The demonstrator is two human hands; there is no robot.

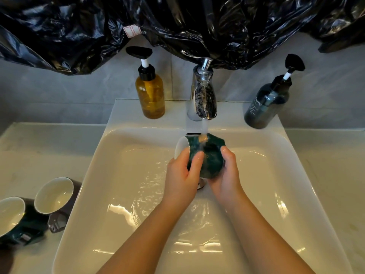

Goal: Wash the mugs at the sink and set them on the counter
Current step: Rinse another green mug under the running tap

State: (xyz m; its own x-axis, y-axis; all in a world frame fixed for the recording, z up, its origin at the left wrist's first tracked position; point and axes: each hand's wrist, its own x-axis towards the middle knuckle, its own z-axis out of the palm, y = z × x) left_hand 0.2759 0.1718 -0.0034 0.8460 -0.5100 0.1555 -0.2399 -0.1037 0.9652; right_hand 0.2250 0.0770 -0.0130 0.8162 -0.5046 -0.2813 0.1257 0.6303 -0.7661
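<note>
A dark green mug (211,155) with a white inside lies on its side over the white sink (122,175), its mouth turned left. Water runs from the chrome tap (203,101) onto its wall. My left hand (182,176) grips the mug near the rim, thumb across its side. My right hand (229,175) holds the mug's base end from the right. On the counter at the left stand a brown-grey mug (56,194) and another dark green mug (13,218), both upright with handles toward me.
An amber pump bottle (150,95) stands left of the tap and a dark shampoo pump bottle (266,103) right of it. Black plastic sheeting (177,22) hangs above. Pale counter (331,165) flanks the sink on both sides.
</note>
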